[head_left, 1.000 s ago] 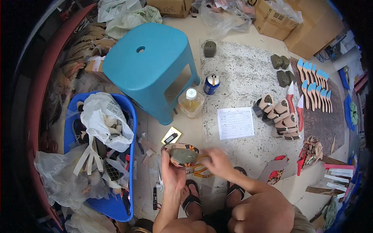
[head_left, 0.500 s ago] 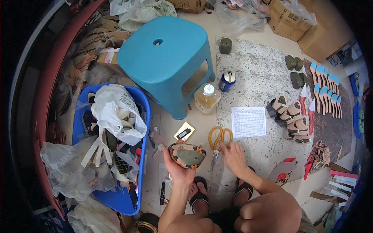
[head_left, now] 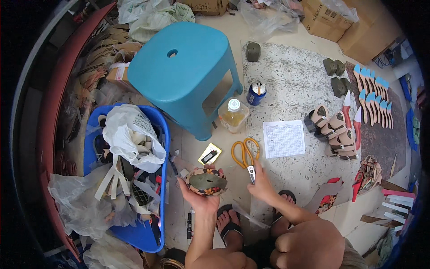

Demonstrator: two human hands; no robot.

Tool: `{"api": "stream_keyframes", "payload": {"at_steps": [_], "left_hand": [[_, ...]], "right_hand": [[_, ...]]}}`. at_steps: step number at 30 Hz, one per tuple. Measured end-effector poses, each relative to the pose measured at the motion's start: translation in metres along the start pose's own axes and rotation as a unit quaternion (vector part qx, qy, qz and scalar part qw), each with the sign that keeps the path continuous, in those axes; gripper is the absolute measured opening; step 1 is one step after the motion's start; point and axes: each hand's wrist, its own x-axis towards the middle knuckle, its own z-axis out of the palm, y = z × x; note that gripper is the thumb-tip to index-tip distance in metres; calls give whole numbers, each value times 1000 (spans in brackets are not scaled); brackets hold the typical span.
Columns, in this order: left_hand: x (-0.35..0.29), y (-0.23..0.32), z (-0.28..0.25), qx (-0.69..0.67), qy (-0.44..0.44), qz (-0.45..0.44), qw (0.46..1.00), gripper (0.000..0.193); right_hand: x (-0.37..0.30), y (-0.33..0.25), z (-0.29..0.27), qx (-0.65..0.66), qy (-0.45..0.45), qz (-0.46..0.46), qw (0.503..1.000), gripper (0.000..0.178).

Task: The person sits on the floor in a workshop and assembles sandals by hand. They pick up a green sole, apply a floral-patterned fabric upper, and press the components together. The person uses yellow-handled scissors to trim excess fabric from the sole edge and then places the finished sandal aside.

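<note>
My left hand [head_left: 200, 202] is closed around a rounded bundle of shoe upper pieces [head_left: 208, 181]. An olive-green piece lies on top, with floral-patterned edges showing around it. My right hand [head_left: 263, 187] grips orange-handled scissors [head_left: 251, 174] by the blade part, the handle loops pointing away from me. Part of the blades is hidden behind the fingers. Just beyond the bundle, a small black item [head_left: 209, 156] sits on a yellow-and-white card. A printed sheet [head_left: 284, 139] lies to the right of the scissors.
A blue tub [head_left: 166, 134] of scraps and plastic bags stands left, by a blue stool [head_left: 179, 67]. Beyond the scissors are a bottle [head_left: 234, 117] and a can [head_left: 256, 95]. Shoe pieces [head_left: 338, 134], red-and-white strips [head_left: 357, 127] and insoles [head_left: 369, 107] lie right.
My right hand has taken hold of the scissors and shifted them slightly left. The bundle in my left hand has tilted, moving a little left. The whole view has shifted slightly.
</note>
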Motion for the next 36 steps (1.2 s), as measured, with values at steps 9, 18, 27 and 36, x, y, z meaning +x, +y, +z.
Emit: {"api": "stream_keyframes", "payload": {"at_steps": [9, 18, 27, 36], "left_hand": [[1, -2, -6, 16, 19, 8, 1000, 62], [-2, -8, -2, 51, 27, 7, 998, 57], [-8, -13, 4, 97, 33, 109, 989, 62], [-11, -14, 11, 91, 95, 88, 987, 62]], "right_hand": [[15, 9, -47, -113, -12, 35, 993, 54], [-36, -66, -99, 153, -33, -229, 961, 27], [-40, -98, -128, 106, -113, -182, 971, 25], [-34, -80, -111, 81, -105, -299, 945, 27]]}}
